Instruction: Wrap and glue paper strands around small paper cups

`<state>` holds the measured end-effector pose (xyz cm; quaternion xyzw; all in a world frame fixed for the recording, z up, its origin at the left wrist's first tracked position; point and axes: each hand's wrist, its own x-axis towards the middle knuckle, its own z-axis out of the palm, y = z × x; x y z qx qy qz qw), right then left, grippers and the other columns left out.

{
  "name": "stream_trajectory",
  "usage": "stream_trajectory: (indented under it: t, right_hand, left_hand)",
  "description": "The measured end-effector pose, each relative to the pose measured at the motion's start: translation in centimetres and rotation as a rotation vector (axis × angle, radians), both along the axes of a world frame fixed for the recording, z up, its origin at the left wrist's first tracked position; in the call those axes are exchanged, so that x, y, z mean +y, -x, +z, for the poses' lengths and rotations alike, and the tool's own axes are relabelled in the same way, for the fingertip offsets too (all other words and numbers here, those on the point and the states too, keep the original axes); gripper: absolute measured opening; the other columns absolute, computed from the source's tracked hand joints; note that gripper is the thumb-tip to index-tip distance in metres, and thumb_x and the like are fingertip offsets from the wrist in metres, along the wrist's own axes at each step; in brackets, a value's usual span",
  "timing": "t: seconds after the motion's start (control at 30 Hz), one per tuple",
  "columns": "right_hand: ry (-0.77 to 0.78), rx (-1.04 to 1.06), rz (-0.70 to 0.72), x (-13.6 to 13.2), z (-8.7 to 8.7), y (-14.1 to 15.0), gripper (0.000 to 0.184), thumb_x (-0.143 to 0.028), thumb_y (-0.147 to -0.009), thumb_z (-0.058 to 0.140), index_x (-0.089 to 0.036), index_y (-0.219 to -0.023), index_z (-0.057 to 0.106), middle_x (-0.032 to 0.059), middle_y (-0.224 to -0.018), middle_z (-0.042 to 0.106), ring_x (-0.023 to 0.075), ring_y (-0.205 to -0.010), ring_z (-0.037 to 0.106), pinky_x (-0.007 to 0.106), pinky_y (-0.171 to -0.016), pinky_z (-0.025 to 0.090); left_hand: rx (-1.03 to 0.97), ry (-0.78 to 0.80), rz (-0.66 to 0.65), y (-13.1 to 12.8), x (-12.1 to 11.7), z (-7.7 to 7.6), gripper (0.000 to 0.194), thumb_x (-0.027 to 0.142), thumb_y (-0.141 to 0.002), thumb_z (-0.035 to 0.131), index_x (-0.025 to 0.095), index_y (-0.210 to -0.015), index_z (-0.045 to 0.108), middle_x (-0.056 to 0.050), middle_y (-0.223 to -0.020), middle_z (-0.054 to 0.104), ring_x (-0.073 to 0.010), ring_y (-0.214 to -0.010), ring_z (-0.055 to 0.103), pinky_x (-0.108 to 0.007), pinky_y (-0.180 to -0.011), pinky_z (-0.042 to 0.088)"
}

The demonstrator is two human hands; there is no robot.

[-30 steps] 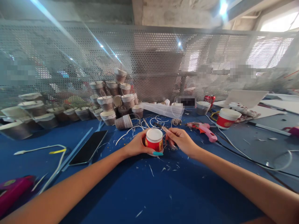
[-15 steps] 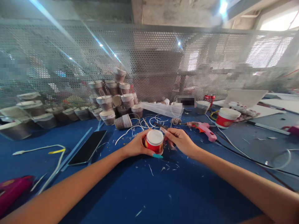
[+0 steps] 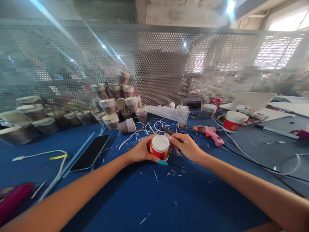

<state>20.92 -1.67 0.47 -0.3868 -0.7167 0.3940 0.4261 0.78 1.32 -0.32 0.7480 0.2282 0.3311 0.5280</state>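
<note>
Perforated screen: a long grey metal panel behind the table.
Worktop: a broad blue tabletop.
Cup pile: many round grey-brown cups with whitish rims, some with thin looped handles; their outsides look already covered, one lying on its side.
Left hand: bare hand clamped round a small red-and-white round cup.
Right hand: bare hand, fingers drawn together at the cup's far right side; whether they pinch anything cannot be told.
Phone: a flat black rectangular phone left of the hands.
Glue gun: pink plastic glue gun, lying right of the right hand, in neither hand.
Held cup: in front of the white string loops; its red print shows bare, with no grey-brown covering visible, so its outside seems far less worked than the pile's.
Dark tool: slim black piece beside the right fingertips; held or lying, unclear.
Scraps: thin white trimmings.
</note>
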Motion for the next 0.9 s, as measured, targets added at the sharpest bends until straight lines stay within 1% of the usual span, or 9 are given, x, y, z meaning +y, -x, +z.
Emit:
stream_trajectory:
  t: [0.17, 0.27, 0.5, 0.73, 0.8, 0.9]
  right_hand:
    - [-0.006, 0.01, 0.016, -0.08, 0.01, 0.03, 0.042, -0.053, -0.081, 0.045, -0.019, -0.055, 0.041, -0.0054, -0.046, 0.04, 0.0069, -0.041, 0.037, 0.022, -0.042, 0.027]
    - [0.006, 0.014, 0.024, -0.05, -0.01, 0.05, 0.043, -0.054, -0.08, 0.045, -0.02, -0.056, 0.041, -0.0056, -0.047, 0.039, 0.007, -0.041, 0.038, 0.023, -0.042, 0.028]
    - [0.012, -0.01, 0.003, 0.01, -0.12, 0.09, 0.043, -0.054, -0.081, 0.044, -0.019, -0.056, 0.042, -0.0053, -0.045, 0.041, 0.0071, -0.04, 0.038, 0.023, -0.042, 0.028]
    - [0.038, 0.006, -0.009, -0.14, -0.12, 0.46, 0.043, -0.055, -0.08, 0.044, -0.02, -0.055, 0.041, -0.0056, -0.043, 0.04, 0.0075, -0.038, 0.036, 0.023, -0.041, 0.026]
    - [0.036, 0.034, -0.041, 0.01, -0.31, 0.51, 0.042, -0.055, -0.08, 0.043, -0.02, -0.056, 0.042, -0.0054, -0.043, 0.04, 0.008, -0.039, 0.037, 0.024, -0.041, 0.027]
    - [0.023, 0.163, -0.206, 0.44, -0.65, 0.2, 0.038, -0.054, -0.082, 0.039, -0.021, -0.066, 0.046, -0.0038, -0.05, 0.046, 0.0106, -0.046, 0.043, 0.025, -0.047, 0.034]
  left_hand:
    - [0.006, -0.038, 0.009, -0.05, -0.02, 0.16, 0.066, 0.025, -0.044, 0.083, 0.017, -0.104, 0.055, -0.007, -0.1, 0.062, -0.0239, -0.095, 0.056, -0.042, -0.088, 0.039]
    - [0.014, -0.055, 0.003, -0.09, -0.06, 0.17, 0.066, 0.026, -0.044, 0.082, 0.017, -0.103, 0.055, -0.006, -0.099, 0.062, -0.0237, -0.095, 0.056, -0.042, -0.088, 0.04]
    - [0.047, -0.071, 0.008, 0.03, 0.06, -0.07, 0.066, 0.029, -0.044, 0.083, 0.016, -0.104, 0.056, -0.007, -0.099, 0.062, -0.0237, -0.093, 0.056, -0.04, -0.087, 0.04]
    - [0.036, -0.068, -0.027, 0.08, 0.14, -0.16, 0.066, 0.029, -0.045, 0.082, 0.017, -0.103, 0.055, -0.006, -0.097, 0.062, -0.0226, -0.092, 0.056, -0.04, -0.086, 0.041]
    - [0.038, -0.065, -0.016, 0.08, 0.12, -0.17, 0.065, 0.028, -0.044, 0.083, 0.017, -0.102, 0.055, -0.006, -0.096, 0.062, -0.0227, -0.091, 0.056, -0.04, -0.085, 0.041]
    - [0.047, -0.051, 0.021, 0.07, 0.06, -0.24, 0.064, 0.028, -0.044, 0.083, 0.017, -0.101, 0.054, -0.006, -0.097, 0.062, -0.0235, -0.092, 0.056, -0.042, -0.086, 0.04]
